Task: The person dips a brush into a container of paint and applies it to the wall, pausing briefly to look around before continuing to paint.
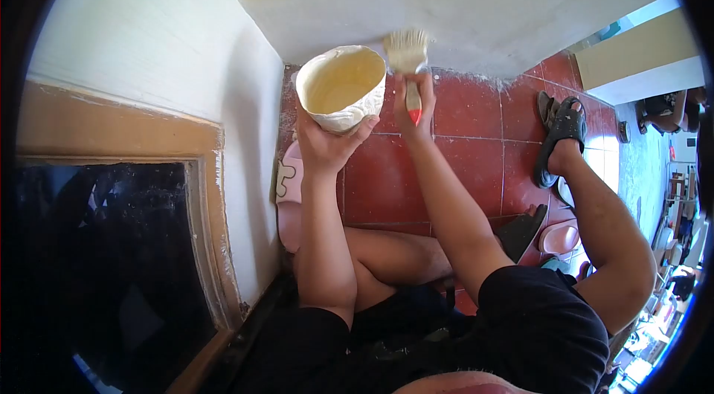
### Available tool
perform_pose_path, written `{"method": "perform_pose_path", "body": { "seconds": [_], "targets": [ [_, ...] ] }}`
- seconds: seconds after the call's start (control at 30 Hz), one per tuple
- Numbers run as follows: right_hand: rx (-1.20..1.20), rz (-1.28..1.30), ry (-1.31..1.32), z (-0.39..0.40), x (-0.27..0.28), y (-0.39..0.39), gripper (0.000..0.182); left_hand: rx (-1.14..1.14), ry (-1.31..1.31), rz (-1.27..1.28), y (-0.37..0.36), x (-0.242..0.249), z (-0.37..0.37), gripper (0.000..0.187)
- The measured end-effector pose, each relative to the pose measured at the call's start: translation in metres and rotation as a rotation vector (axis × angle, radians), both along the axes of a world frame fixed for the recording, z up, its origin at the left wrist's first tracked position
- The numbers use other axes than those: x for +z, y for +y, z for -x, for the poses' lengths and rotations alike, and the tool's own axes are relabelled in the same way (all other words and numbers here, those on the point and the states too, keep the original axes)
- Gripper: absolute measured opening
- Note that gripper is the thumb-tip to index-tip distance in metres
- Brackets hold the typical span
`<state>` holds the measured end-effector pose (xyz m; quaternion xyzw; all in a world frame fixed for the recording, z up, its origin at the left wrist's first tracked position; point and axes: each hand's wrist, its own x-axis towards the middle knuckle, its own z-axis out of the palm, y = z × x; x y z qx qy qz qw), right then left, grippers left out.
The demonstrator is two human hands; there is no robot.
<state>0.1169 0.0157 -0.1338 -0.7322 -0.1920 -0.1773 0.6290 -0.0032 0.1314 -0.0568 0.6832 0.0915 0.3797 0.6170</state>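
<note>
My left hand (pixel 331 143) is wrapped around the lower part of a paint tub (pixel 355 113), whose outside is crusted with cream paint. Pale yellow paint coats the inside of the tub, which tilts a little toward me. Just right of it, my right hand (pixel 414 105) grips a paintbrush (pixel 406 59) by its handle, which has a red end. The brush's wide, paint-covered bristles point away from me and overlap the bottom of the pale wall (pixel 476 7) in this view, close above the floor line.
A red tiled floor (pixel 465 171) with paint specks lies below. At left are a white side wall (pixel 253 119) and a wooden frame (pixel 212 193) around a dark pane. A pink slipper (pixel 291 204) lies by that wall; another pink slipper (pixel 559 237) is at right, near my sandalled foot (pixel 563 145).
</note>
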Motion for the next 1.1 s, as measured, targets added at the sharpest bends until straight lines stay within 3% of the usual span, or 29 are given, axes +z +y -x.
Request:
{"method": "perform_pose_path", "body": {
  "seconds": [0.17, 0.23, 0.3, 0.4, 0.5, 0.67, 0.8, 1.0, 1.1],
  "targets": [
    [0.034, -0.051, 0.248, 0.02, -0.052, -0.01, 0.015, 0.043, -0.02, -0.08, 0.003, 0.004, 0.004, 0.085],
    [-0.015, -0.154, 0.388, 0.017, -0.046, -0.008, 0.016, 0.006, -0.004, -0.045, 0.002, 0.005, 0.004, 0.084],
    [-0.018, -0.154, 0.312, -0.003, -0.031, 0.002, 0.018, 0.004, -0.007, -0.048, 0.002, 0.003, 0.002, 0.083],
    [0.019, -0.415, 0.339, -0.016, 0.024, 0.013, 0.017, -0.013, -0.011, -0.055, 0.002, 0.001, 0.0, 0.084],
    [0.026, -0.302, 0.269, 0.002, 0.045, 0.005, 0.017, -0.007, -0.001, 0.045, -0.003, 0.002, 0.004, 0.085],
    [-0.118, -0.071, 0.32, -0.014, -0.028, -0.006, 0.016, 0.002, -0.01, -0.069, 0.001, 0.0, -0.001, 0.085],
    [-0.008, -0.367, 0.435, -0.026, 0.047, 0.002, 0.02, -0.02, -0.007, -0.106, 0.0, 0.0, -0.001, 0.084],
    [0.089, -0.624, -0.111, -0.029, 0.204, 0.007, 0.027, 0.015, 0.076, -0.058, -0.006, 0.002, 0.002, 0.084],
    [0.13, -0.605, -0.388, -0.035, 0.251, 0.002, 0.028, -0.019, 0.042, 0.021, -0.007, -0.001, 0.0, 0.082]
  ]
}}
